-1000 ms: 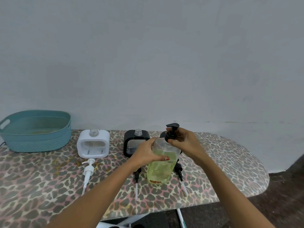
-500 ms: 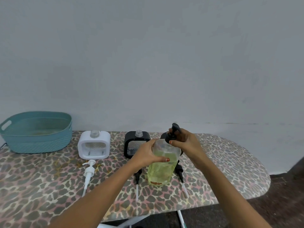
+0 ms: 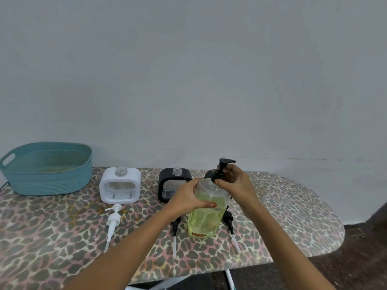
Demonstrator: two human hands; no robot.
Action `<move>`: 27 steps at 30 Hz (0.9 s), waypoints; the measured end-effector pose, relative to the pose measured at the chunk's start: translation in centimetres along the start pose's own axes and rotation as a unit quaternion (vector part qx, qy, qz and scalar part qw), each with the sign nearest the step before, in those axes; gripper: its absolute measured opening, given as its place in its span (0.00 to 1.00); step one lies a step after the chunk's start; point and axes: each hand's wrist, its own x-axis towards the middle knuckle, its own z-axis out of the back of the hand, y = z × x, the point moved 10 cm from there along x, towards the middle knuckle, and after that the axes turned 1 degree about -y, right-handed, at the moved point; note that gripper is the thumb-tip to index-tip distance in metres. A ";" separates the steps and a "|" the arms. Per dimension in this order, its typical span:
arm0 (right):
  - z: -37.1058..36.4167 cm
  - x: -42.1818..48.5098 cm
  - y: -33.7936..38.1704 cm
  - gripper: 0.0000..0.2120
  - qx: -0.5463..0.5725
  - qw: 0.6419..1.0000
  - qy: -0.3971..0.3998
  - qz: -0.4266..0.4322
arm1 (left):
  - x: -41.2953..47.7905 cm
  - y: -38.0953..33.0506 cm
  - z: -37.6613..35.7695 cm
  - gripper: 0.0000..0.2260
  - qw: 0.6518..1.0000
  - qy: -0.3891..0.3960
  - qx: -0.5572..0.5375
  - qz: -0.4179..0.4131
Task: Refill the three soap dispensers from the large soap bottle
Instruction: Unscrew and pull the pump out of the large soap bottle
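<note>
Head view: left fingers (image 3: 204, 204) wrap soap bottle (image 3: 206, 220) shoulder; right fingers (image 3: 222, 182) pinch pump (image 3: 217, 174) collar.

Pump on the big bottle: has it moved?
Yes. The pump has turned in the right hand; its spout now points right, away from the white dispenser, while the bottle stays put.

We record a plain pale grey wall (image 3: 188, 80) behind a leopard-print ironing board (image 3: 297, 218); dark brown floor (image 3: 366, 260) lies at right; lighting even.

teal basket (image 3: 48, 183) | leopard-print board (image 3: 293, 208) | white dispenser (image 3: 120, 186) | black dispenser (image 3: 167, 186) | yellow-green soap bottle (image 3: 204, 218), black pump (image 3: 217, 175)
</note>
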 end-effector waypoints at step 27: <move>2.3 -0.1 3.6 0.16 -0.094 0.987 -0.111 0.068 | -0.1 0.0 0.1 0.35 1.000 -0.006 0.002 0.004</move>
